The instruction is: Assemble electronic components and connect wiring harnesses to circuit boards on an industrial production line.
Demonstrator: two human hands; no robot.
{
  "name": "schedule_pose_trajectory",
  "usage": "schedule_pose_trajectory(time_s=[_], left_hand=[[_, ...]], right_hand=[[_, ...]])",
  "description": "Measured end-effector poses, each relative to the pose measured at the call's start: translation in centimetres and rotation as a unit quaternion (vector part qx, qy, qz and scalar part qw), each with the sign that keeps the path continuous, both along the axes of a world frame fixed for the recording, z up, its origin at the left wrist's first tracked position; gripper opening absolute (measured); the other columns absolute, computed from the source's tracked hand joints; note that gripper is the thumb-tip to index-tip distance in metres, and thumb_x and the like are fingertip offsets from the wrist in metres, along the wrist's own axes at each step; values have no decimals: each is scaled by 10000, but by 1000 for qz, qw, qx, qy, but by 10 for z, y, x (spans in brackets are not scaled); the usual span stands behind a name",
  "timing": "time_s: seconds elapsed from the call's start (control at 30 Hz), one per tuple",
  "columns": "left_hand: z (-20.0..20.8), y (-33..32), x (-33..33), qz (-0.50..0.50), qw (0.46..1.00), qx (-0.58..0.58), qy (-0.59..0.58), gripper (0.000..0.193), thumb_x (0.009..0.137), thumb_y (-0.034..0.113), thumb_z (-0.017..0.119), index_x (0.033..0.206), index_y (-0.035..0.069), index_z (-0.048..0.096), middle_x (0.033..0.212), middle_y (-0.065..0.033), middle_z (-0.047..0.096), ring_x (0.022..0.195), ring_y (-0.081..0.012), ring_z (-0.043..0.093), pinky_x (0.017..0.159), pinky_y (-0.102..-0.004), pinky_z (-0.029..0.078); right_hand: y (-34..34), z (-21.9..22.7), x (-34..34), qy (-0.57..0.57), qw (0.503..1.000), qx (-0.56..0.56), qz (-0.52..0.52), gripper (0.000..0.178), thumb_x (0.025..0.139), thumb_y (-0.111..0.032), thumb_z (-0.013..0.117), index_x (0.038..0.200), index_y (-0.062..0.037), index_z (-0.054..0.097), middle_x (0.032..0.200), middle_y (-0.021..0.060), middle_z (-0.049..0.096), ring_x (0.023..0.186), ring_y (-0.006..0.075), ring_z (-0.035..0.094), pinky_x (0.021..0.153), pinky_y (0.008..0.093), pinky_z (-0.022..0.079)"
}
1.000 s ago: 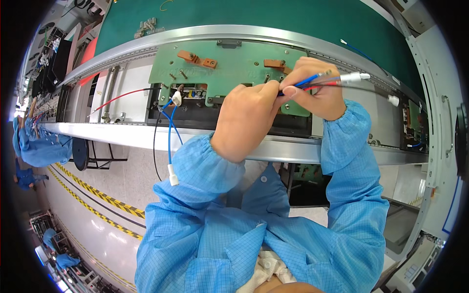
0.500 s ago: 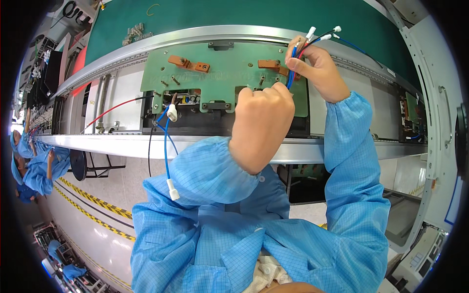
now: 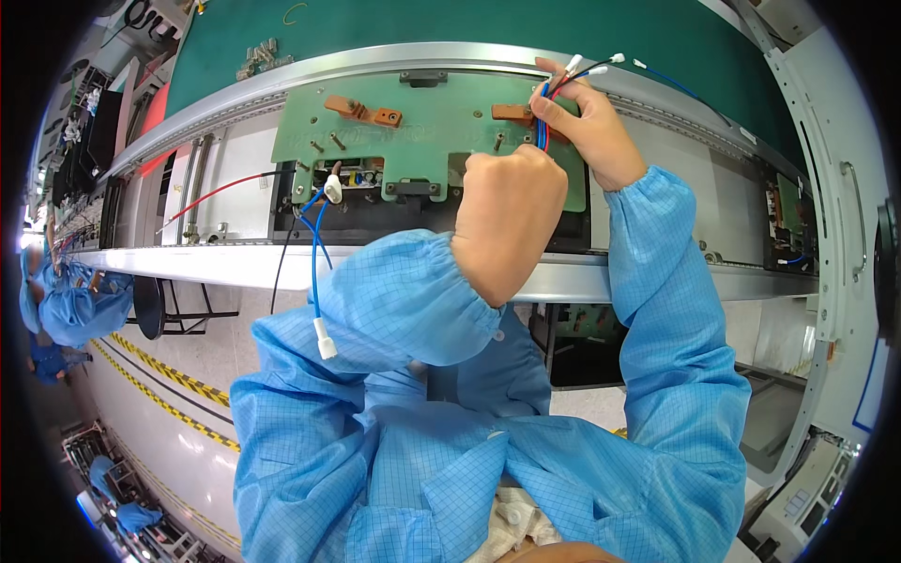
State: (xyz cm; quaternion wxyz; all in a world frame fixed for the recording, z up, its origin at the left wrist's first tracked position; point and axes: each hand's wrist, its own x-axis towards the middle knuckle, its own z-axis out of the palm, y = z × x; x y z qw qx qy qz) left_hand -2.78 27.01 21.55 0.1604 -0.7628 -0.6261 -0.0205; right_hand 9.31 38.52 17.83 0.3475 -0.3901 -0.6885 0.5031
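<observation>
My right hand (image 3: 591, 122) pinches a bundle of blue, red and black wires (image 3: 542, 122) over the right part of a green fixture plate (image 3: 432, 122). White-sleeved connectors (image 3: 598, 70) tip the wires beyond its fingers. Close below, my left hand (image 3: 511, 216) is closed in a fist, back of the hand up, where the bundle runs down. Its fingertips are hidden, so what they grip cannot be seen. Brown clamps (image 3: 364, 111) sit on the plate, and a circuit board (image 3: 361, 176) shows through its cut-out. Blue wires with a white connector (image 3: 325, 340) hang over my left forearm.
Metal conveyor rails (image 3: 188, 266) run along both sides of the fixture. Small metal parts (image 3: 263, 58) lie on the green mat (image 3: 394, 23) behind. A red wire (image 3: 216, 195) stretches left from the fixture. Another person (image 3: 84, 305) in blue works at far left.
My right hand has shifted slightly left and up with the wire bundle. The left fist has moved slightly up. The hanging white connector sits a little higher and further left.
</observation>
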Motion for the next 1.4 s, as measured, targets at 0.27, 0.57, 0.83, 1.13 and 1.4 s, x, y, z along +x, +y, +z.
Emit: schedule_pose_trajectory(time_s=[0.27, 0.57, 0.83, 1.13, 1.4], left_hand=[[5, 2, 6, -10, 997, -15, 78, 53, 756, 120, 647, 705, 136, 641, 618, 13, 591, 541, -116, 630, 460, -256, 408], [2, -1, 12, -2, 993, -23, 114, 41, 734, 107, 653, 714, 141, 640, 641, 18, 589, 573, -116, 627, 487, -263, 396], [-3, 0, 6, -13, 998, -33, 49, 50, 733, 104, 651, 701, 137, 630, 627, 13, 583, 573, -125, 632, 487, -265, 402], [-8, -6, -6, -36, 999, -39, -2, 100, 671, 109, 684, 621, 160, 614, 588, 38, 530, 563, -102, 565, 494, -299, 320], [-11, -8, -7, -55, 997, -4, -47, 84, 705, 93, 659, 666, 94, 585, 516, 14, 562, 515, -128, 627, 470, -276, 428]], right_hand=[[4, 2, -5, 14, 997, -76, -24, 471, 876, -328, 704, 1168, 18, 573, 1356, 109, 481, 1153, 161, 514, 945, 285, 445], [16, -32, -9, -34, 978, 98, -182, 710, 821, -296, 765, 1360, 8, 417, 1180, 127, 572, 1019, 176, 592, 868, 284, 493], [10, 9, -6, -134, 958, 253, 12, 332, 839, -209, 707, 1158, -135, 657, 921, 73, 587, 797, 180, 583, 757, 265, 485], [11, 29, -24, -239, 907, 303, 169, 174, 878, -173, 617, 1034, -113, 666, 600, 12, 386, 558, 114, 398, 528, 309, 341], [4, 18, -34, -241, 931, 272, 40, 92, 821, -153, 589, 851, -66, 600, 599, -4, 370, 514, 114, 355, 503, 300, 317]])
